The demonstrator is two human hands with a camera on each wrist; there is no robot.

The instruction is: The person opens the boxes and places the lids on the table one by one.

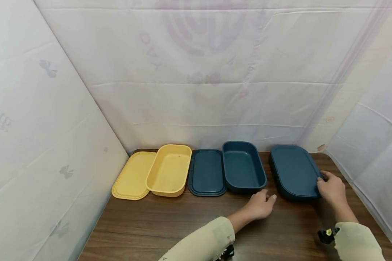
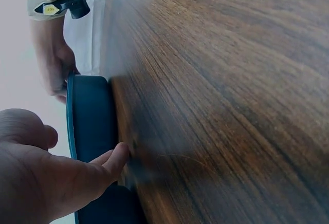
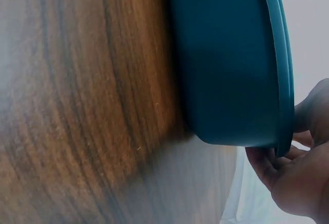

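Right hand: fingers curl around the near right edge of the closed blue lunch box, gripping its lid rim.
Left hand: fingers relaxed, resting on the wooden table, holding nothing.
Closed blue lunch box: at the table's right end, right of the open blue box.
Further left: blue lid, yellow box, yellow lid.

The light is soft and even, with only weak shadows on the wooden table, the head view bends straight lines near its edges, and both wrist views are blurred up close, where the wood grain smears and the background is washed out white.
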